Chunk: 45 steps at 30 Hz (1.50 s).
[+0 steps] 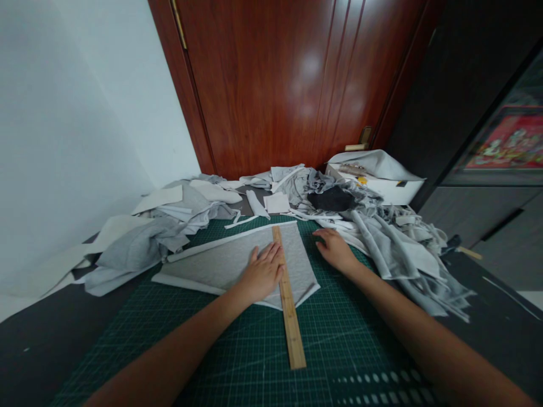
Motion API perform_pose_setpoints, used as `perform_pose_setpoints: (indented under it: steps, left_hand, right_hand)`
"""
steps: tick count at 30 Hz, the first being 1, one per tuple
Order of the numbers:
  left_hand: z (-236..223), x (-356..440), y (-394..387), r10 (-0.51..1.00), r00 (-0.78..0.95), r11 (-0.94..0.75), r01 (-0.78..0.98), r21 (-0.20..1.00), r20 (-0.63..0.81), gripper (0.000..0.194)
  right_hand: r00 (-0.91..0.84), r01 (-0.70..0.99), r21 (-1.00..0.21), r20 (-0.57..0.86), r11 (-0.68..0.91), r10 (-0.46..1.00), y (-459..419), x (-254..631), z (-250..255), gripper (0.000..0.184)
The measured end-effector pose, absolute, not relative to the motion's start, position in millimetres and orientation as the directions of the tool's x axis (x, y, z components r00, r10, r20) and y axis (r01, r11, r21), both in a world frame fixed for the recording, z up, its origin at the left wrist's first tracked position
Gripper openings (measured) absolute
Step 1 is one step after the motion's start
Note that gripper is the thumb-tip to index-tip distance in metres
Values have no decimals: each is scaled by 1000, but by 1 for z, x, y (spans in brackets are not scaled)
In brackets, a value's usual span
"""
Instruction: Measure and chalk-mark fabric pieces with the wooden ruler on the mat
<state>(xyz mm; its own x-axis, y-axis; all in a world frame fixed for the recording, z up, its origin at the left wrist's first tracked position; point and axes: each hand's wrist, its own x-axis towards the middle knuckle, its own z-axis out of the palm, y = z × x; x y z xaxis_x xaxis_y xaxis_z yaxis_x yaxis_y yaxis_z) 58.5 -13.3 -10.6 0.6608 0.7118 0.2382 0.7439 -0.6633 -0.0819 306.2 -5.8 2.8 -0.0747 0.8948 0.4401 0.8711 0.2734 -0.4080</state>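
Presses down with the left hand (262, 275), palm low and fingers almost straight, on the wooden ruler (291, 316) and the grey fabric piece (224, 260) under it. Grasps nothing there – fingers open and laid flat, not closed round the ruler. Holds the right hand (335, 249) partly open, fingers loosely bent, with nothing in it, near the fabric's right edge; cannot tell whether it touches the green cutting mat (237, 356) below.

Under the left hand and spreading out to its left, the fabric, flat on the mat, with edges rolled or folded. From just beyond the left fingertips back toward the body, the ruler, slanting across the fabric and onto bare mat.

Beyond the right hand, against the door (263, 79), a white box (394, 193) with a pale grey sheet (373, 161) over its top. At the box's near left edge, a small orange item (362, 181) and some brownish things, too small to name; cannot tell how deep inside. Well off to the right, a cabinet (509, 220) with a red, patterned item (509, 138) behind glass.

Outward from the right hand, a heap of grey scraps (382, 243) – with a black cloth (331, 199) toward its far side. Left of the left hand, well apart, another pile of grey and white cloth (131, 249).
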Motion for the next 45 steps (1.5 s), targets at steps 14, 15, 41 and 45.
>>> perform_pose_setpoints:
  steps: [14, 15, 41, 45]
  left_hand:
    - [-7, 60, -16, 734, 643, -649, 759, -51, 220, 49]
    - [-6, 61, -16, 733, 643, -649, 759, -52, 222, 49]
    - [4, 63, -18, 750, 608, -639, 768, 48, 259, 41]
    - [-1, 62, -16, 734, 622, -654, 755, 38, 273, 41]
  right_hand:
    - [113, 977, -204, 241, -63, 964, 26, 306, 5, 29]
    - [124, 974, -214, 226, -75, 966, 27, 307, 8, 28]
    - [242, 626, -775, 90, -84, 966, 99, 219, 3, 14]
    - [268, 628, -770, 83, -109, 960, 102, 220, 2, 11]
